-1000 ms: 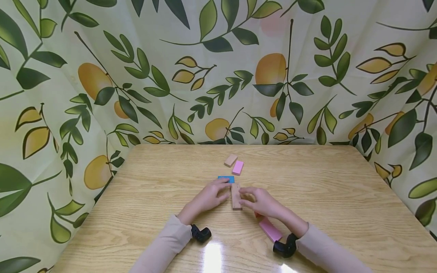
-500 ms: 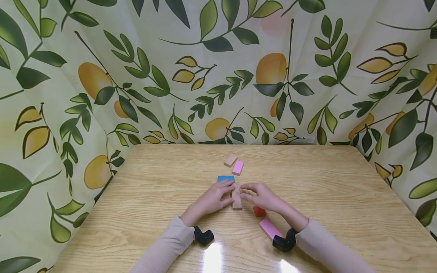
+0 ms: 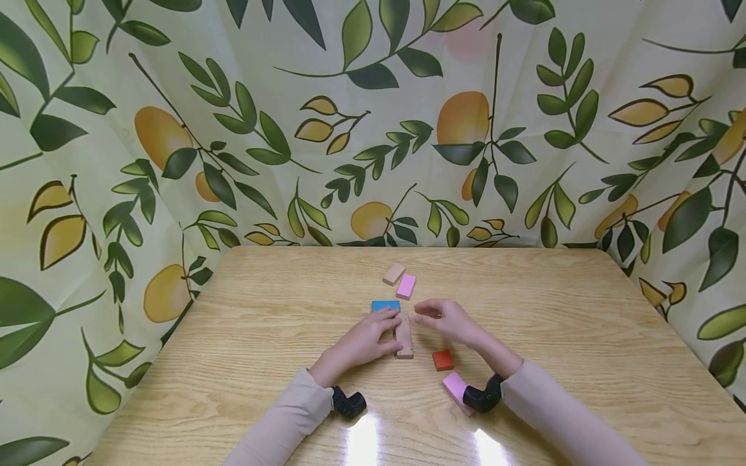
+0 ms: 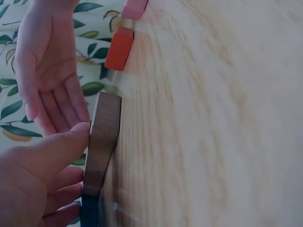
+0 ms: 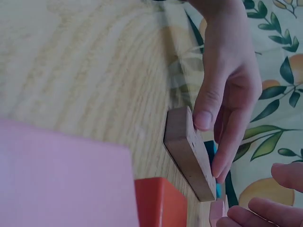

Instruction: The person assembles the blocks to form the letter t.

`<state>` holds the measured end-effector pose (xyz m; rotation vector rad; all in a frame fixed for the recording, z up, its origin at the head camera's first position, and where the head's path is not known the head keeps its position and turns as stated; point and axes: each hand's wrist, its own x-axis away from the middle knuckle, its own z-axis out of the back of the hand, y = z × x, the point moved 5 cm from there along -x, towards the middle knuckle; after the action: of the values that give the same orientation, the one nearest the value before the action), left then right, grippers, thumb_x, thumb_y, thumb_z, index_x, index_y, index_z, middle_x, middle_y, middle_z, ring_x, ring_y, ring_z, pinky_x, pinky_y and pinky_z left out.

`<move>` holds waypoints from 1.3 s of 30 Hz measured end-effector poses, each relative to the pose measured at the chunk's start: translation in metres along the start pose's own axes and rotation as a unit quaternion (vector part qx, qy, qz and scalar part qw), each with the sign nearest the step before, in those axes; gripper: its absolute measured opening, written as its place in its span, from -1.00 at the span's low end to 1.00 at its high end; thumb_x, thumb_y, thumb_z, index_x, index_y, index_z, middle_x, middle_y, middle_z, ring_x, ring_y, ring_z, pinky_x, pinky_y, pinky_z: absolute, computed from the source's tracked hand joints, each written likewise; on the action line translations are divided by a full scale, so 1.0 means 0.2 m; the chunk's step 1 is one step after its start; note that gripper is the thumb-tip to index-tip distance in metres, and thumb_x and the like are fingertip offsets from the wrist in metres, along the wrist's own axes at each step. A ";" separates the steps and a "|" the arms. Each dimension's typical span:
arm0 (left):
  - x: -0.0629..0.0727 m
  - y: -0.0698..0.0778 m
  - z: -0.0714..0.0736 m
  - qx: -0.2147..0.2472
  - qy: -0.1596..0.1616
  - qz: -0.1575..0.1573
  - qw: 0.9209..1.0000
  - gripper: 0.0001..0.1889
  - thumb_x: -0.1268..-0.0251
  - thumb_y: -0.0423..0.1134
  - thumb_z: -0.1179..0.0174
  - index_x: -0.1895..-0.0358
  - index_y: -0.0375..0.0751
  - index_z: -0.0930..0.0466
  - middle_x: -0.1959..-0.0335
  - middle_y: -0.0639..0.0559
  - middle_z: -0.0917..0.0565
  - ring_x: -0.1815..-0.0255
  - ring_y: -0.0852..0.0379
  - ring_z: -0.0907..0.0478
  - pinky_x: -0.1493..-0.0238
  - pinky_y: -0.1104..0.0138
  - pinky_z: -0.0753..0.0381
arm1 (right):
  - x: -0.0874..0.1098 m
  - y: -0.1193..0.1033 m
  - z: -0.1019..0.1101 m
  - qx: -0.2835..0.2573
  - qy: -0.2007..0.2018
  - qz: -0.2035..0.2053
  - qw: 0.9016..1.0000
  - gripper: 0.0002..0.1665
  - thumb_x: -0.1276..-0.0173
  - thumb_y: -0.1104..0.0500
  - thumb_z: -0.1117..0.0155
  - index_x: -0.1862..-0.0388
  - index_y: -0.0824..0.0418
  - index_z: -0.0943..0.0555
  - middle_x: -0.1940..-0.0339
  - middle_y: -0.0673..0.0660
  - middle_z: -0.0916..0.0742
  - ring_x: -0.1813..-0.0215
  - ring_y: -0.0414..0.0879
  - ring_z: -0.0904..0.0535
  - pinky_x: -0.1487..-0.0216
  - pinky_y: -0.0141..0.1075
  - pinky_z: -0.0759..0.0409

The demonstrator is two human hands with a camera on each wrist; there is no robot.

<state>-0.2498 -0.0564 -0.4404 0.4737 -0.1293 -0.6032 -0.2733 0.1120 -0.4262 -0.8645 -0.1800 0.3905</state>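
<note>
Resting its thumb and fingertips on the plain block (image 3: 404, 340), your left hand (image 3: 362, 338) is the nearer of the two. Its fingers are loosely spread rather than clasped round the wood. The block lies flat on the surface (image 3: 553, 310) just below the centre of the frame, its long axis running almost straight up the picture, and it sits to the right of those fingers. Your right hand (image 3: 451, 320) hovers just beside its upper right end, fingers gently bent, thumb apart, holding nothing; the block lies to their lower left. A blue block (image 3: 381, 304) lies crosswise at the upper end; you cannot tell for sure whether the two touch. Below your right hand is a red block (image 3: 443, 360), with a pink block (image 3: 452, 384) farther down, partly hidden by the black wrist camera (image 3: 482, 399).
</note>
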 end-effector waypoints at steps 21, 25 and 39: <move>0.00 0.02 0.01 -0.022 -0.027 0.003 0.999 -0.41 -0.35 0.00 -0.17 -0.36 -0.20 -0.39 -0.49 -0.09 -0.31 -0.56 -0.08 -0.17 -0.55 0.07 -0.22 | -0.14 0.11 0.08 -0.059 0.022 -0.102 0.993 -0.53 -0.44 0.11 -0.13 -0.14 0.43 -0.55 -0.01 0.38 -0.72 0.06 0.06 -0.70 0.00 -0.19 -0.69; 0.00 0.02 0.01 -0.022 -0.026 0.004 0.999 -0.41 -0.35 0.00 -0.17 -0.36 -0.21 -0.39 -0.48 -0.10 -0.32 -0.55 -0.08 -0.18 -0.55 0.07 -0.23 | -0.16 0.11 0.08 -0.075 0.023 -0.109 0.991 -0.53 -0.44 0.12 -0.12 -0.16 0.45 -0.53 -0.06 0.40 -0.68 0.01 0.09 -0.69 -0.05 -0.18 -0.70; -0.01 0.02 0.01 -0.030 -0.027 0.011 0.999 -0.42 -0.32 -0.02 -0.20 -0.33 -0.24 -0.42 -0.46 -0.12 -0.34 -0.53 -0.10 -0.22 -0.52 0.08 -0.28 | -0.24 0.14 0.13 -0.089 0.034 -0.120 0.988 -0.53 -0.40 0.14 -0.18 -0.17 0.43 -0.51 -0.13 0.41 -0.65 -0.02 0.14 -0.67 -0.02 -0.22 -0.69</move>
<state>-0.2495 -0.0533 -0.4369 0.3982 -0.1672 -0.5972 -0.3314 0.1267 -0.4306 -1.0183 -0.2550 0.1205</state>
